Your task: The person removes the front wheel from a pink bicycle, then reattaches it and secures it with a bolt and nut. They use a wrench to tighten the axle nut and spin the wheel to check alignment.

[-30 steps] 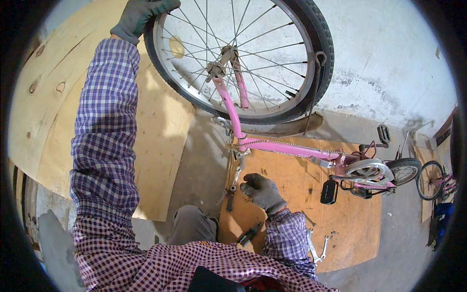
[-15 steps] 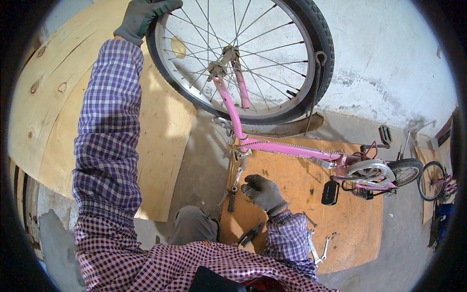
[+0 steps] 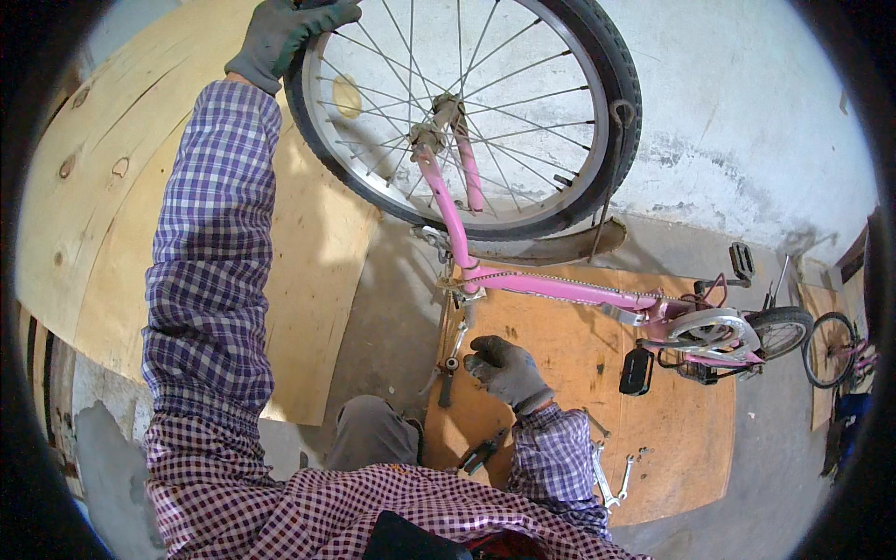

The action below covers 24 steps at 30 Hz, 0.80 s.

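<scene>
A pink bicycle stands upside down, its spoked wheel (image 3: 623, 140) with a black tyre raised on the pink fork (image 3: 451, 210). At the tyre's upper left, my gloved left hand (image 3: 280, 42) is closed round the rim and tyre. My gloved right hand (image 3: 509, 375) hangs lower down, above an orange-brown board (image 3: 560, 327), with its fingers curled in. Whatever it may hold is hidden. Just left of it are the handlebar grip (image 3: 445, 387) and a silver bell-like part (image 3: 452, 364). The pink frame (image 3: 560, 289) runs right to the chainring (image 3: 705, 331) and pedals.
Spanners (image 3: 609, 481) and dark-handled pliers (image 3: 483, 451) lie on the board. A large plywood sheet (image 3: 103, 243) leans at the left. Behind the wheel rises a stained white wall (image 3: 728, 103). Another bicycle wheel (image 3: 810, 350) stands at the far right.
The wheel and my left hand appear slightly farther right in the picture, and the spokes have shifted a little. My right hand stays in nearly the same place.
</scene>
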{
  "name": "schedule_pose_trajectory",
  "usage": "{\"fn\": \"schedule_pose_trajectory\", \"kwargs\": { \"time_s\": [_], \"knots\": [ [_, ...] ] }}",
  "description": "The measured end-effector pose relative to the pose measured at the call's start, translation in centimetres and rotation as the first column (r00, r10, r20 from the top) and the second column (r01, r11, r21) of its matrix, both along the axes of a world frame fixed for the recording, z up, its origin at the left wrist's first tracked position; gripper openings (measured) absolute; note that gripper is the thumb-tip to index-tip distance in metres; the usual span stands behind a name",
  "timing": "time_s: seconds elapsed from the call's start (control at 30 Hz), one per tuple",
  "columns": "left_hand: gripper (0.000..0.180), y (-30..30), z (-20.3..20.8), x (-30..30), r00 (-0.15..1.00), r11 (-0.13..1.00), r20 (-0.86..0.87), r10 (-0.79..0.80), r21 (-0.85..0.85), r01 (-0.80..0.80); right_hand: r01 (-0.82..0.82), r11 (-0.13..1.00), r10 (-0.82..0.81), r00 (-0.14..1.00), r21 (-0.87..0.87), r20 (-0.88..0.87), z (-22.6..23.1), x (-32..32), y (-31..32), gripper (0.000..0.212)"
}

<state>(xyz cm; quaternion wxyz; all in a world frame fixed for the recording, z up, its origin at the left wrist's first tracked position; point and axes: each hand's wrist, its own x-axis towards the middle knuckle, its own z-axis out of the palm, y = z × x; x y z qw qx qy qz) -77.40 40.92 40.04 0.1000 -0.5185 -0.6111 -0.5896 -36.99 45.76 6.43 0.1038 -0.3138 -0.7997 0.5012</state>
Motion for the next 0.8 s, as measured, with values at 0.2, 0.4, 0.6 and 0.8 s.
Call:
{"fn": "schedule_pose_trajectory", "kwargs": {
  "time_s": [0.2, 0.4, 0.6, 0.8],
  "knots": [
    [0.049, 0.3, 0.1, 0.1, 1.000, 0.999, -0.008, 0.001, -0.052, -0.002, -0.004, 0.997, 0.005, 1.000, 0.081, -0.009, -0.1, 0.1, 0.1, 0.048],
    [0.055, 0.7, 1.0, 1.4, 0.998, 0.993, -0.061, 0.010, -0.119, -0.017, 0.012, 0.999, -0.009, 0.998, 0.044, -0.070, -0.6, 0.7, 0.6, 0.048],
    [0.056, 0.2, 1.7, 3.6, 0.974, 0.995, -0.202, 0.098, -0.009, -0.102, 0.011, 0.999, -0.009, 0.998, 0.045, -0.060, -0.1, 1.7, 1.4, 0.045],
    [0.049, 1.8, 1.1, 6.1, 0.892, 0.938, -0.351, 0.285, 0.293, -0.184, 0.044, 0.995, -0.033, 0.993, 0.090, -0.117, -0.1, 2.1, 1.1, 0.043]
  ]
}}
